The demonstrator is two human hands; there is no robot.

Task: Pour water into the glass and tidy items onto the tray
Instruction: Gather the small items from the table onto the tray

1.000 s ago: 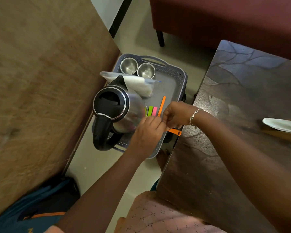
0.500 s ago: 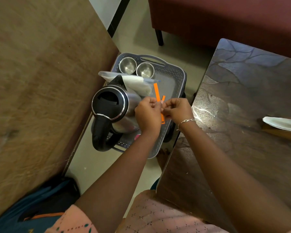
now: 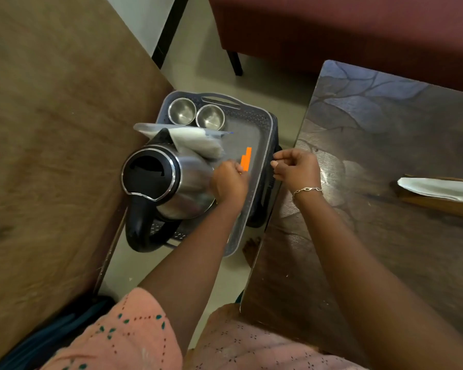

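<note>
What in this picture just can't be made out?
All in the head view:
Whether the kettle holds water; its lid is shut.
Whether the left hand grips the orange strips or they lie on the tray; its knuckles hide their near ends.
Whether the right hand pinches anything in its curled fingers; too small.
The tray's near end, behind the left forearm and kettle.
The white thing on the dark table, cut off by the right edge.
</note>
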